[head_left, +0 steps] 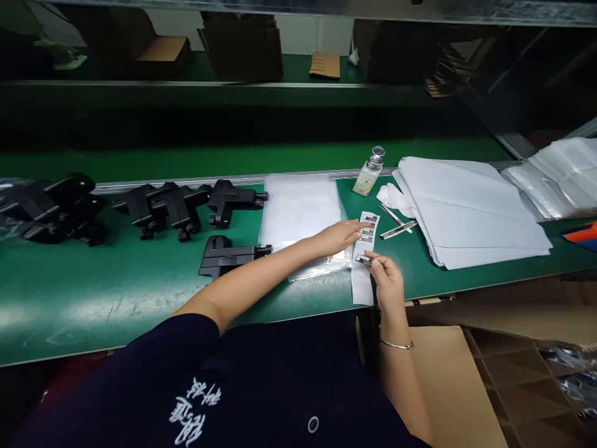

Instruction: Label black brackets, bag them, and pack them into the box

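Note:
A narrow white strip of backing paper (pixel 362 283) with dark rectangular labels lies on the green table. My left hand (pixel 338 236) rests flat on the strip's upper part, fingers stretched out and pressing it down. My right hand (pixel 387 280) pinches a small dark label (pixel 364 260) at the strip's middle, lifting it off the paper. A black plastic part (pixel 228 255) lies just left of my left forearm. A stack of clear plastic bags (pixel 301 214) lies under my left hand.
Several more black parts (pixel 177 205) sit along the back left. A small glass bottle (pixel 368 171), metal tweezers (pixel 397 229), a pile of white sheets (pixel 466 211) and more bags (pixel 564 174) are to the right. A cardboard box with dividers (pixel 504 386) stands below the table's edge.

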`<action>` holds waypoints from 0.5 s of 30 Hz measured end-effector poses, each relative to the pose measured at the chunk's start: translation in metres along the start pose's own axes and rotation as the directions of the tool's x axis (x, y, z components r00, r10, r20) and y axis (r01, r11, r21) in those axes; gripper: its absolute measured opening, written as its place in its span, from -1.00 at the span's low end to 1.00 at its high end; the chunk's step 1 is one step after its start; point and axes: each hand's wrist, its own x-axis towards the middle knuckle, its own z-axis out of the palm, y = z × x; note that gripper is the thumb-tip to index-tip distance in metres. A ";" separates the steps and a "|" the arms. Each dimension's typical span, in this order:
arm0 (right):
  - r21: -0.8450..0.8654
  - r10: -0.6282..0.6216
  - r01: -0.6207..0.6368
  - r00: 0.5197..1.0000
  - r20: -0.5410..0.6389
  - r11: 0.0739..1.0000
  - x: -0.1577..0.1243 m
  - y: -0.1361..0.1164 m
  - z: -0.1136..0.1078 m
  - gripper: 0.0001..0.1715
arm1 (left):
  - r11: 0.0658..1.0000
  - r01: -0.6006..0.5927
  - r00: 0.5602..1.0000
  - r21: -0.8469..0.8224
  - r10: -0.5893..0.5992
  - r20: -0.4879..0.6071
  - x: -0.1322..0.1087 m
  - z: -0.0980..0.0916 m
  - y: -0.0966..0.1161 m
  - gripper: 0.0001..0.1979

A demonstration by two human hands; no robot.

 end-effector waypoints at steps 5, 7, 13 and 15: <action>-0.143 -0.101 0.081 0.986 -0.135 0.986 0.013 0.005 0.016 -0.68 | 0.984 0.099 0.981 0.151 -0.070 -0.183 -0.066 -0.070 -0.019 -0.48; -0.146 -0.185 0.158 0.964 -0.190 0.977 0.013 0.000 0.018 -0.74 | 0.958 0.219 0.943 0.186 -0.159 -0.294 -0.118 -0.099 -0.044 -0.53; -0.001 -0.177 0.177 0.984 -0.023 0.984 0.004 -0.022 0.061 -0.76 | 0.905 0.426 0.829 0.012 -0.385 -0.404 -0.250 -0.099 -0.117 -0.57; -0.011 -0.160 0.163 0.977 0.141 0.987 -0.003 -0.031 0.092 -0.75 | 0.914 0.396 0.794 -0.084 -0.387 -0.469 -0.263 -0.074 -0.123 -0.56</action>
